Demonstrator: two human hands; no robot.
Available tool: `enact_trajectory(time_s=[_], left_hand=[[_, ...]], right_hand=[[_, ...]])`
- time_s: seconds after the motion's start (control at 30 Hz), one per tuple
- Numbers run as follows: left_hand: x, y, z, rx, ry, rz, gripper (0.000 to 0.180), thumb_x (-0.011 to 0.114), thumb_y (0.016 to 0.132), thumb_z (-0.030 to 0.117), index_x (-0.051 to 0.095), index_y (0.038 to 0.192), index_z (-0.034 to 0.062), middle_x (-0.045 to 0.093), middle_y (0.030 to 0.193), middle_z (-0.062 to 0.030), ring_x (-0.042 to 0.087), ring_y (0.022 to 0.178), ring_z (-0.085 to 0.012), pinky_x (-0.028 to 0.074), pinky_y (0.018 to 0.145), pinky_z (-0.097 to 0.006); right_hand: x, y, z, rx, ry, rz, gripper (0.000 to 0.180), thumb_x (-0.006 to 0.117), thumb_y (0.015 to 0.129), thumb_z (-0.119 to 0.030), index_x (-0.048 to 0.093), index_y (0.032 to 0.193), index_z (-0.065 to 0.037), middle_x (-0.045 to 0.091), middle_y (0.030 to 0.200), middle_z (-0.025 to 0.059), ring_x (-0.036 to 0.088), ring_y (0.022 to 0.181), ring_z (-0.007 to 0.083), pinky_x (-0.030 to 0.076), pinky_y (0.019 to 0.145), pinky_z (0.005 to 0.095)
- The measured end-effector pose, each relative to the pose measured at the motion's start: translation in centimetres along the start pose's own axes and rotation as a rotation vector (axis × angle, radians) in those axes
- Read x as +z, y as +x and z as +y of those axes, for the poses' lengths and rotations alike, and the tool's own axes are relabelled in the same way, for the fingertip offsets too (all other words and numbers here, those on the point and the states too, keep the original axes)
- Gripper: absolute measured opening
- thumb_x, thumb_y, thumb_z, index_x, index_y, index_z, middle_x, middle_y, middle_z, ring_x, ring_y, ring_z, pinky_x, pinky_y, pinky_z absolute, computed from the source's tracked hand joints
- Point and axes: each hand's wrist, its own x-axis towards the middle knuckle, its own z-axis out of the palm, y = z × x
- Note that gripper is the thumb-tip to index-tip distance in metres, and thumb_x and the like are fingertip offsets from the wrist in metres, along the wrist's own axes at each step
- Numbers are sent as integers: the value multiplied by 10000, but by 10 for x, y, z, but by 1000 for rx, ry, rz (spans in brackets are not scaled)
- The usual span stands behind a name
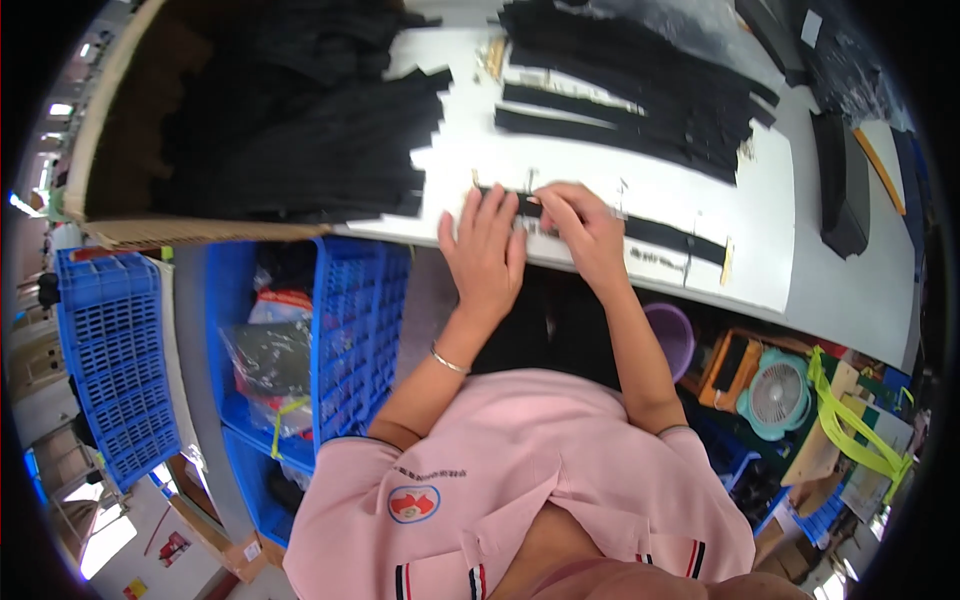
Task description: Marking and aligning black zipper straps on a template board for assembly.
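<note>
Your left hand [484, 250] lies flat, fingers spread, pressing one end of a black strap [655, 232] against the near edge of the white table [800, 270]. Your right hand [585, 230] rests just beside it — fingers curled onto the same strap, pinching it near its left end; the rest of the strap runs rightward along the edge. Farther back, a stack of black straps [640, 85] fans across the table, and a cardboard box [100, 150] of black pieces sits left — above blue crates [110, 360].
</note>
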Motion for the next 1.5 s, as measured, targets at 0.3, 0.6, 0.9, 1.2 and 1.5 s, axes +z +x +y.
enact_trajectory(time_s=[0.3,0.6,0.9,1.2,1.5], left_hand=[[0,-4,5,15,-4,21,444,648,972,181,623,1409,103,593,1484,-72,459,1456,-294,156,1219,-529],[0,-1,5,8,12,17,429,645,980,192,634,1399,101,597,1481,-74,452,1460,-296,146,1221,-539],[-1,-2,8,18,17,-2,440,643,978,187,627,1409,96,589,1488,-88,449,1462,-303,146,1221,-536],[1,-3,6,16,26,28,433,652,968,189,645,1391,96,605,1471,-85,456,1455,-298,155,1217,-535],[2,-2,6,17,10,51,429,666,957,184,654,1379,104,612,1469,-67,482,1436,-287,161,1216,-517]], right_hand=[[-53,-22,-13,-613,-752,164,289,754,827,19,713,1102,-58,702,968,88,626,932,294,446,871,416],[-84,-42,-4,-477,-634,243,283,750,809,45,706,1070,-55,665,916,95,597,906,298,422,886,399],[-88,-43,-2,-472,-612,240,281,753,791,44,708,1049,-57,652,892,93,583,905,307,423,877,404],[-87,-42,-2,-468,-603,248,272,748,780,46,708,1029,-58,672,898,94,580,899,312,423,875,409],[-84,-42,1,-507,-631,263,263,747,790,46,703,1024,-66,675,890,88,600,886,306,431,931,429]])
